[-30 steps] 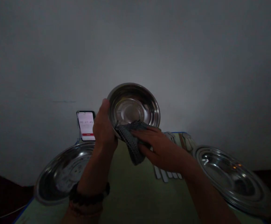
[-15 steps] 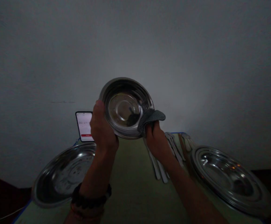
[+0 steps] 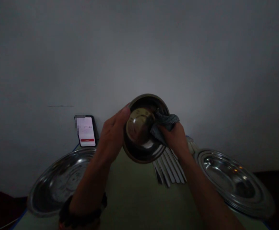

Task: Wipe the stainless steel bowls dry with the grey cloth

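Observation:
A shiny metal bowl is held up above the table, tilted so that a rounded face with a raised middle shows. My left hand grips its left rim, thumb on the near face and the other fingers hidden behind. A grey checked cloth is bunched in my right hand, which presses it against the bowl's right rim. Just below the bowl, several pieces of cutlery lie side by side on the green tabletop, their upper ends partly covered by the bowl and my right hand.
On the left stands a large metal basin, partly behind my left forearm. A stack of metal plates or shallow bowls sits at the right. Against the grey wall leans a phone showing a timer.
The bowl has turned in my left hand and shifted down to the right. My right hand has carried the cloth from the bowl's near rim round to its right side.

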Demonstrator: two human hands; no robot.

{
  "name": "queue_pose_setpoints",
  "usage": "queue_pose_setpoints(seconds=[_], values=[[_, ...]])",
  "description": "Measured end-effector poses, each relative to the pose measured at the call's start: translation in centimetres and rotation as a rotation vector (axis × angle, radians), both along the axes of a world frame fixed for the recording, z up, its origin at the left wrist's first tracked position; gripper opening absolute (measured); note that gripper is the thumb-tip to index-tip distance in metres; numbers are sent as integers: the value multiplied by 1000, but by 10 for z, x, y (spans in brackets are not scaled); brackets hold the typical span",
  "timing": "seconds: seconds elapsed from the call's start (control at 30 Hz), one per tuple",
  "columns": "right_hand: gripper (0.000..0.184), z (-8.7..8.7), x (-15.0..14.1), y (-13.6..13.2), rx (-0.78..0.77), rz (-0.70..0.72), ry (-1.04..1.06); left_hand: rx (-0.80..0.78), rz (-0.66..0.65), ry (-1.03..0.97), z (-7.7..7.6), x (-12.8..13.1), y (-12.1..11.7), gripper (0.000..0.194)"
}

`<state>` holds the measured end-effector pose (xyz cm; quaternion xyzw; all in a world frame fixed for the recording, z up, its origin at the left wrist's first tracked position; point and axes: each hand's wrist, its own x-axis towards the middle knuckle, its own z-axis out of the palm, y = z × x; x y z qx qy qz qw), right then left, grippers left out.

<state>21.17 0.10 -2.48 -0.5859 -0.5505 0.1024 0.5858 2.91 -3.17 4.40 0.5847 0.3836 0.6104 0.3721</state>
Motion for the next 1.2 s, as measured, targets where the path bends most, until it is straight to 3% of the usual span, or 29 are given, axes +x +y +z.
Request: queue_pose_setpoints(seconds=[0.13, 0.27, 0.4, 0.53, 0.67, 0.77, 0.87, 0.97, 1.03, 1.1, 1.2], values=[[37, 4, 12, -5, 12, -63, -245, 64, -231, 186, -5, -7, 6, 27], [58, 5, 8, -7, 177, -5, -411, -58, -128, 176, -14, -9, 12, 30], [75, 2, -5, -7, 101, 49, -499, -71, -131, 223, -19, -8, 16, 35], [78, -2, -10, -5, 109, 104, -447, -57, -177, 220, -21, -7, 19, 35], [65, 2, -10, -4, 211, 23, -296, -129, -98, 125, -24, -12, 23, 35], [56, 6, -6, -6, 151, 15, -209, -148, -60, 6, -25, -17, 28, 33], [55, 6, 1, -9, 52, 160, -306, -154, -13, -111, -26, -22, 33, 33], [81, 1, 11, -14, -49, 377, -494, -168, 63, -174, -26, -26, 38, 30], [96, -1, 16, -17, -100, 439, -568, -190, 75, -185, -25, -27, 40, 29], [92, 0, 18, -17, -77, 427, -593, -190, 89, -177, -25, -28, 40, 30], [59, 6, 18, -14, 36, 311, -568, -182, 81, -156, -26, -28, 40, 32]])
